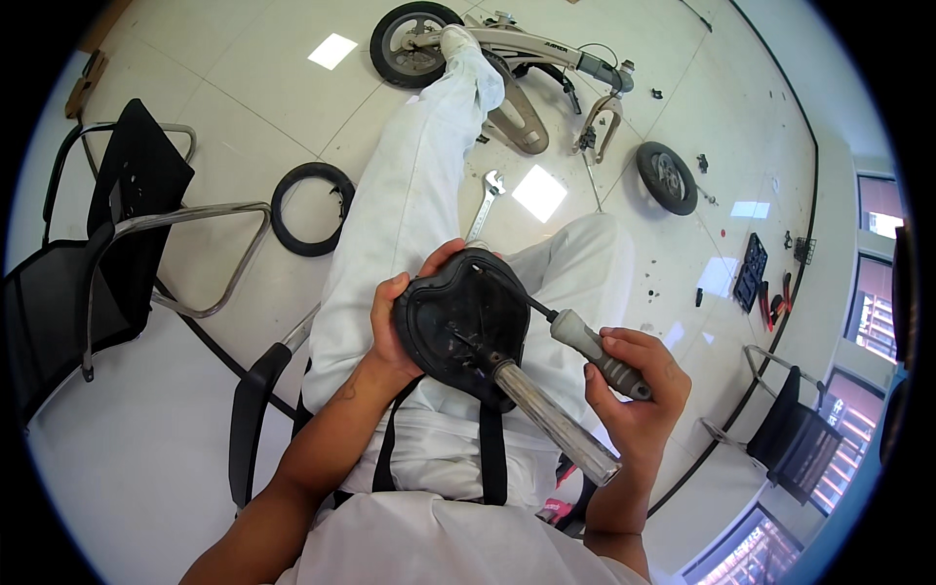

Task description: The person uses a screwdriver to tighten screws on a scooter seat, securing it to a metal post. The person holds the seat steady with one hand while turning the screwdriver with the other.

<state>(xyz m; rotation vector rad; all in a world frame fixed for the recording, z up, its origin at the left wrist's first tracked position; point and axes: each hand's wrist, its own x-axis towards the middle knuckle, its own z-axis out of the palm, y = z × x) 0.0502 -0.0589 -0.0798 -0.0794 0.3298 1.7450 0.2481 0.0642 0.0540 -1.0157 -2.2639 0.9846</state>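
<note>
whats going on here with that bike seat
A seated person's left hand holds an upturned saddle with its post attached. The right hand grips a grey screwdriver that reaches across the saddle's underside; whether its tip is touching is hard to tell. On the floor lie a bike frame, a loose wheel and a wrench.

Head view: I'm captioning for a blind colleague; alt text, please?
A person's left hand holds an upturned bicycle saddle with metal seatpost; the right hand holds a screwdriver over it. On the floor: partly dismantled bicycle, loose wheel, adjustable wrench.
</note>
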